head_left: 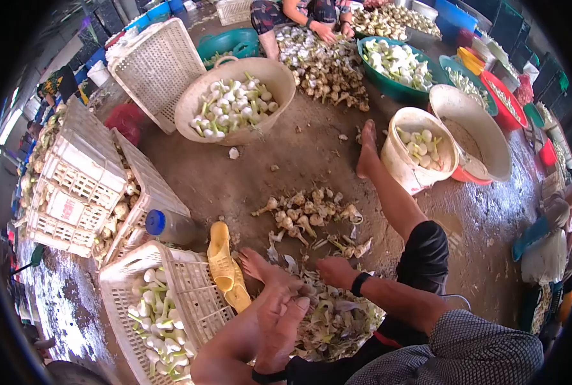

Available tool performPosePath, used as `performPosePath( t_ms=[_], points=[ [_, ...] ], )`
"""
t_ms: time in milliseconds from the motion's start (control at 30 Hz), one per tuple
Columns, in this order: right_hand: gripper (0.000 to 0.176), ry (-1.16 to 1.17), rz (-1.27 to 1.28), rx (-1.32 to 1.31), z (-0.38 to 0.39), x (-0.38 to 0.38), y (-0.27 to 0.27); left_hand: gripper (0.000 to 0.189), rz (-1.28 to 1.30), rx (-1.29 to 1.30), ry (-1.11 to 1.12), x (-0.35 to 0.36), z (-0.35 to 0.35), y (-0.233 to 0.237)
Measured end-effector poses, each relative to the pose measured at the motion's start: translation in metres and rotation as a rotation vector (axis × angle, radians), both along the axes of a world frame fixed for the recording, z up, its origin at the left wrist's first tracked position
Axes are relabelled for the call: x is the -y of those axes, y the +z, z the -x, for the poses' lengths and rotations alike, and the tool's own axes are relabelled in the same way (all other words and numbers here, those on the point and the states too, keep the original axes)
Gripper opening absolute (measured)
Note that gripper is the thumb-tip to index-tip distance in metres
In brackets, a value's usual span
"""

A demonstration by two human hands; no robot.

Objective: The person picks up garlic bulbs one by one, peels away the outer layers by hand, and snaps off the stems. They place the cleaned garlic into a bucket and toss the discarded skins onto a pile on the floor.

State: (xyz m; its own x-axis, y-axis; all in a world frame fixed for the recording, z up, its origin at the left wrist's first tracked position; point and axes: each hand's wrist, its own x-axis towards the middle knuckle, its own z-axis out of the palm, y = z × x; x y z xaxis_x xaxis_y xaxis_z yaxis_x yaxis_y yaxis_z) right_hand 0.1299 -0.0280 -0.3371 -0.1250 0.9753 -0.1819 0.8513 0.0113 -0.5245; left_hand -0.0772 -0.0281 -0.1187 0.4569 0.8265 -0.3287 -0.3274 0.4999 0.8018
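My left hand [282, 324] is closed beside my bent left leg, its fingers curled together near the foot. What lies in them, if anything, is hidden. My right hand [337, 272], with a black band at the wrist, forms a fist over a heap of dry garlic peelings [337, 314]. I cannot make out anything in that fist. Just beyond it, a loose pile of untrimmed garlic bulbs [308, 212] with stalks lies on the dirt floor. To the left, peeled white garlic with green stems [161, 324] partly fills a white plastic crate [199, 295].
Yellow clogs [220, 256] and a blue-lidded jar [170, 228] stand by the crate. A beige tub [279, 106] of garlic is ahead, a bucket [398, 157] at right. Stacked crates [74, 205] rise at left. Another person's hands [328, 31] work at a garlic pile.
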Motion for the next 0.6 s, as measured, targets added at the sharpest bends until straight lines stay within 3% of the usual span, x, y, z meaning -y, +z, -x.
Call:
performPosePath(
  t_ms=[100, 167, 233, 300, 333, 400, 433, 500, 533, 600],
  points=[
    [0.014, -0.008, 0.030, 0.010, -0.014, -0.002, 0.026, 0.032, -0.058, -0.061, -0.015, 0.002, -0.001, -0.003],
    [0.018, -0.233, 0.011, -0.306, -0.021, 0.000, 0.049, 0.036, -0.093, -0.071, 0.008, 0.002, -0.004, 0.003],
    [0.020, -0.425, 0.318, -0.708, -0.024, 0.004, 0.121, 0.040, -0.145, -0.164, 0.019, 0.001, -0.006, 0.004],
    [0.017, -0.595, 0.360, -1.150, -0.023, 0.017, 0.156, 0.042, -0.189, -0.170, 0.063, 0.003, -0.007, -0.010],
    [0.017, -0.572, 0.356, -1.161, -0.026, 0.023, 0.162, 0.040, -0.182, -0.185, 0.078, 0.004, -0.010, -0.011],
    [0.015, -0.489, 0.447, -1.754, -0.029, 0.039, 0.165, 0.041, -0.233, -0.233, 0.004, 0.000, -0.007, -0.007],
    [0.015, -0.474, 0.443, -1.759, -0.024, 0.045, 0.165, 0.041, -0.245, -0.238, 0.008, 0.001, -0.005, -0.003],
    [0.014, -0.417, 0.576, -2.004, -0.018, 0.060, 0.164, 0.045, 0.010, 0.132, -0.193, 0.004, -0.007, 0.002],
    [0.014, -0.423, 0.631, -2.075, -0.014, 0.065, 0.162, 0.045, 0.003, 0.133, -0.201, 0.005, -0.008, 0.000],
    [0.015, -0.404, 0.590, -2.020, -0.007, 0.076, 0.166, 0.042, 0.034, 0.224, -0.227, 0.009, -0.008, -0.002]
  ],
)
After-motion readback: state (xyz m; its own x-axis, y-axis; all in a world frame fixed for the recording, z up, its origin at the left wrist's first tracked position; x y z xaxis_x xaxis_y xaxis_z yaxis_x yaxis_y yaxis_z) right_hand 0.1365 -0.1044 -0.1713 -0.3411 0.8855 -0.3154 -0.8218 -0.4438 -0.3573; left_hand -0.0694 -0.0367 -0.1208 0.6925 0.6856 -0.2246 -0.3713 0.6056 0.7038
